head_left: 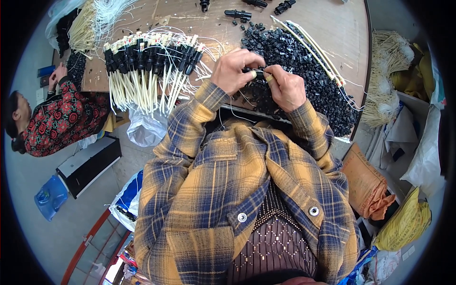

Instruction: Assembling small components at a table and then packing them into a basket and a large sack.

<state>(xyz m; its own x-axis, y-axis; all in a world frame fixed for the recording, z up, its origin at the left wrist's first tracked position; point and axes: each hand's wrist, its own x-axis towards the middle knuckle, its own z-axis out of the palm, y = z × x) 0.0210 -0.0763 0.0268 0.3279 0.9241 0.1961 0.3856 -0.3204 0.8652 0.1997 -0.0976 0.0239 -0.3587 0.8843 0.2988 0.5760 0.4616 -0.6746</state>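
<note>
Over the table's near edge, my two hands meet with fingertips pinched close together. Closed around a small dark plastic piece (259, 74), partly hidden by the fingers, is my left hand (236, 71). From the other side my right hand (287, 88) pinches a thin pale wire at the same spot. Below my left hand a loose white wire (240, 114) hangs down. A heap of small black plastic parts (285, 54) spreads beneath and beyond my right hand. To the left lies a row of black connectors (142, 57) with white cables and thin wires.
Two cream cable lengths (308, 42) lie across the heap. Several black connectors (238, 15) rest at the table's far side (190, 14). Another person (61, 114) works at the left. Bundled cables (384, 71), an orange sack (365, 180) and a yellow sack (406, 223) are at the right.
</note>
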